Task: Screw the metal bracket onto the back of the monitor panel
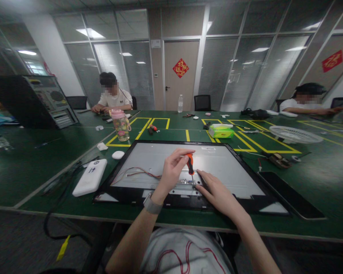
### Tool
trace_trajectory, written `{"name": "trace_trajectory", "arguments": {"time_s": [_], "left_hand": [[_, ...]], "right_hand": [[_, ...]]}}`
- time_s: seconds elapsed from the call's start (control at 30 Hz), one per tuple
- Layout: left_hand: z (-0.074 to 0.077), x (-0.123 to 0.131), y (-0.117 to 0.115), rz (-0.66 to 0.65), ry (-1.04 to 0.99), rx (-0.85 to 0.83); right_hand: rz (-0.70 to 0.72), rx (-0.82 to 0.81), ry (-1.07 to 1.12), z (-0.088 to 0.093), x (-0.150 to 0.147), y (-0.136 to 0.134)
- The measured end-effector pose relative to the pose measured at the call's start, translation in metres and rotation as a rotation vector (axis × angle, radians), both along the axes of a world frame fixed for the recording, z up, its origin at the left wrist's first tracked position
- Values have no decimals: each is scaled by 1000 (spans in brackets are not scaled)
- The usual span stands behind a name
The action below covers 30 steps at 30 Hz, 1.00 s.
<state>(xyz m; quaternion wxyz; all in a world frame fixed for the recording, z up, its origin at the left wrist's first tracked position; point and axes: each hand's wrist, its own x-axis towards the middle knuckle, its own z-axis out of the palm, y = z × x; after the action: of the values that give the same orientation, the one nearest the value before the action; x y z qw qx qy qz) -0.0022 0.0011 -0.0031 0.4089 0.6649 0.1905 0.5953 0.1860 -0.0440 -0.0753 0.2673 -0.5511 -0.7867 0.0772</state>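
A monitor panel (160,154) lies flat on the green table, its grey metal back up inside a black frame. My left hand (173,167), with a watch on the wrist, grips an orange-and-black screwdriver (190,164) by the top of its handle. The shaft points down, nearly upright, to a small metal bracket (185,182) near the panel's front edge. My right hand (215,190) rests on the panel with its fingers apart, the thumb beside the screwdriver tip. Thin coloured wires (144,172) run across the panel's left part. Whatever lies right under the tip is too small to tell.
Left of the panel are a white power bank (90,177), a white round case (118,155) and a pink-lidded bottle (121,125). A black slab (290,194) lies to the right. Farther back are a green-and-white pack (221,131), a computer case (31,101) and two seated people.
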Motion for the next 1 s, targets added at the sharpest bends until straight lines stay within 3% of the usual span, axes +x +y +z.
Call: {"name": "trace_trajectory", "arguments": {"time_s": [0.17,0.33,0.6,0.8,1.0], "left_hand": [[0,0,0,29,-3,13],[-4,0,2,-47,-32,-34],[2,0,-3,-26,-9,-12],[-3,-1,2,-65,-25,-17],[0,-1,-1,3,5,7]], "right_hand": [[6,-6,-8,0,0,1],[7,8,19,0,0,0],[8,9,7,-2,1,1],[-2,-2,4,0,0,0],[0,8,11,0,0,0]]}}
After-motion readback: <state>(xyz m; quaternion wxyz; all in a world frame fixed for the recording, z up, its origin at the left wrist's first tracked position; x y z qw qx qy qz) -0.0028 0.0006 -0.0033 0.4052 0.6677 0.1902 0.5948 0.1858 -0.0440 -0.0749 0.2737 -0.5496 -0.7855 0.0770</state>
